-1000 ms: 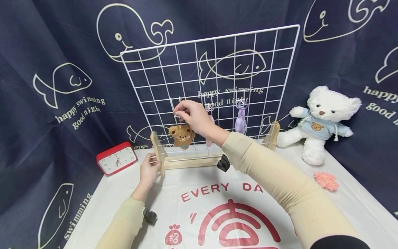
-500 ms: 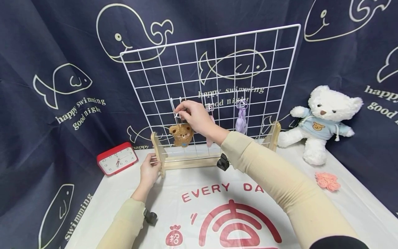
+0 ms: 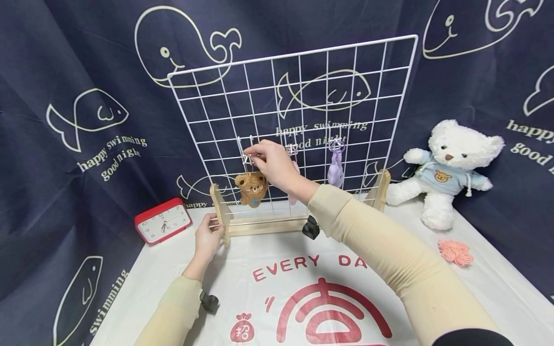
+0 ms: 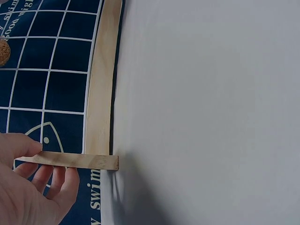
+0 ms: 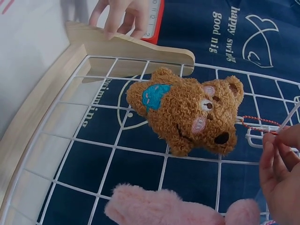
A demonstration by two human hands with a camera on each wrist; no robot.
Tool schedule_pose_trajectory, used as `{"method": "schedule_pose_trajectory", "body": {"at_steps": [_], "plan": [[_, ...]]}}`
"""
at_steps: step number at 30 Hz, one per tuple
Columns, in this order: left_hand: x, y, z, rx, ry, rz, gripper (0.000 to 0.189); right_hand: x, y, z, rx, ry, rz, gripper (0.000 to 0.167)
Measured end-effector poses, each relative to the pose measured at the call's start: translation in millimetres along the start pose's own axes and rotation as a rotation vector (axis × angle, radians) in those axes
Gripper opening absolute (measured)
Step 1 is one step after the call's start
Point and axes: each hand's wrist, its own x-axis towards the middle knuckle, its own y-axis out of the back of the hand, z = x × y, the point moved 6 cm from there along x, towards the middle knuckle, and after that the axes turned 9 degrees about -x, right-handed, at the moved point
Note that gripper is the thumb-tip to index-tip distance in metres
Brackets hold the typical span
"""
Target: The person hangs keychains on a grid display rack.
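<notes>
A brown plush bear keychain with a blue patch hangs in front of a white wire grid, at its lower left. My right hand pinches its thin red cord between thumb and fingertips, right at a white hook on the grid; the right wrist view shows the cord lying along this hook. My left hand grips the wooden side foot of the grid's stand, thumb on one face and fingers on the other. Just right of the bear hangs a pink plush, partly behind my right forearm.
A purple plush keychain hangs further right on the grid. The red clock stands left of the stand. To the right sit a white teddy bear in a blue top and a coral yarn bundle on the white-covered table.
The bear keychain has swung and turned slightly under my right hand, whose fingers have shifted a little at the hook. My left hand keeps its hold on the wooden foot.
</notes>
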Motion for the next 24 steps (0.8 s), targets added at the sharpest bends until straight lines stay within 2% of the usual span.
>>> {"method": "schedule_pose_trajectory", "body": {"at_steps": [3,9,18,24], "plan": [[-0.6,0.5,-0.1,0.002,0.005,0.001,0.037,-1.4,1,1,0.035,-0.019,0.030,0.018],[0.7,0.6,-0.3,0.005,0.000,0.007,0.037,-9.6,8,-2,0.185,-0.041,0.080,0.012],[-3.2,3.4,0.3,0.032,0.035,0.031,0.031,-37.7,4,-2,0.377,-0.086,0.018,0.011],[-8.8,8.5,7.8,0.091,0.006,0.069,0.023,-60.6,-1,-1,0.454,-0.074,-0.049,0.013]]}}
